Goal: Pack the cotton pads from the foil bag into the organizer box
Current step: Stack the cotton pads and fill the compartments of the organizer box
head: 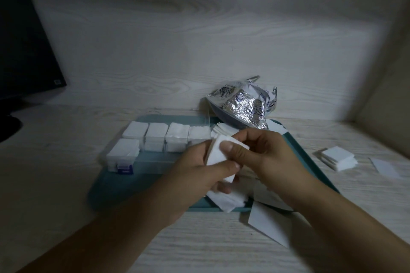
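While the left hand [199,173] and right hand [255,153] both pinch a small stack of white square cotton pads [218,153] above the teal plastic tray [137,186], the crumpled silver foil bag [241,104] lies behind, the clear compartmented organizer box [155,139] partly filled.

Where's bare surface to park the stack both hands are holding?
Free: tray floor left of the left hand, in front of the organizer box; bare desk left of the tray. Crowded: tray's right half under loose pads and the foil bag; more pads right of the tray.
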